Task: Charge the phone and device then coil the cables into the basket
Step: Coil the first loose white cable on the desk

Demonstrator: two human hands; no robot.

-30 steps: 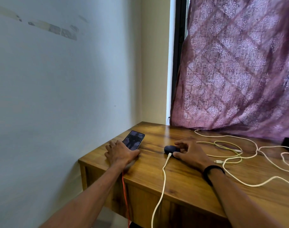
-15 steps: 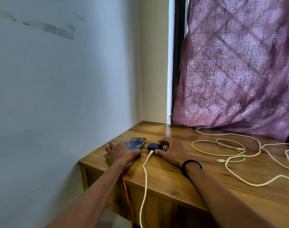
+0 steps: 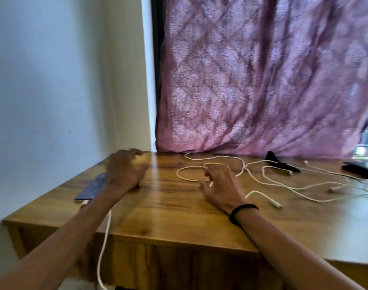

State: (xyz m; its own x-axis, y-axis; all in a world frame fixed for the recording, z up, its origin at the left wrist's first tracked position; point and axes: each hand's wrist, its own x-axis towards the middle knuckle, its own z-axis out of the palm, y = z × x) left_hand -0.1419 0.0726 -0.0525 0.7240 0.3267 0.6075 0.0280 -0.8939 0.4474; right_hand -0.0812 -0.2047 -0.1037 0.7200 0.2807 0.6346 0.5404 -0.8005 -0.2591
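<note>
Your right hand (image 3: 218, 185) has left the dark device, now hidden behind your left hand (image 3: 124, 170), and reaches the loose white cables (image 3: 262, 176) right of the phone (image 3: 93, 188); its fingers are loosely spread, holding nothing. Left fingers are blurred and relaxed beside the phone. Charging looks set up; coiling appears next. The wooden counter (image 3: 178, 216) stands against a pale wall and purple curtain (image 3: 262, 80). No basket is visible.
</note>
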